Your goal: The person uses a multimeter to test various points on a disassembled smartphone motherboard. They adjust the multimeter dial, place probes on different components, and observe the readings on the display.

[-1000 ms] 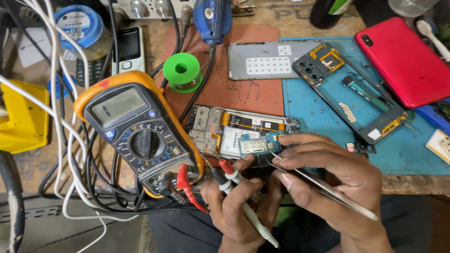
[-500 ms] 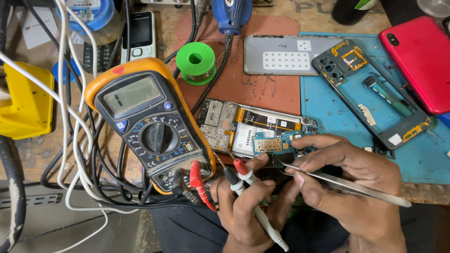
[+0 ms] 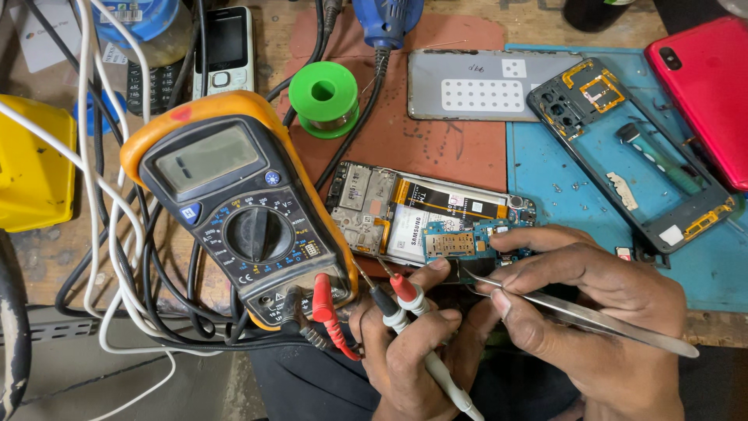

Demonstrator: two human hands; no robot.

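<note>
An opened phone (image 3: 425,214) with its circuit board bare lies on the brown mat near the bench's front edge. My left hand (image 3: 409,347) grips two multimeter probes (image 3: 393,300), one red and one black, with their tips by the board's lower edge. My right hand (image 3: 580,300) holds metal tweezers (image 3: 592,316) and rests fingers on the board's right end. The orange-cased multimeter (image 3: 234,206) lies just left of the phone, its red and black leads plugged in at the bottom.
A green solder spool (image 3: 323,97), a grey phone back panel (image 3: 491,86), a phone frame (image 3: 623,152) on the blue mat, a red phone (image 3: 705,90), an old keypad phone (image 3: 222,47), a yellow box (image 3: 31,164) and tangled cables (image 3: 109,226) crowd the bench.
The view has shifted closer and slightly left. My hands and the probes stay at the board; the tweezers' tip has edged nearer the board.
</note>
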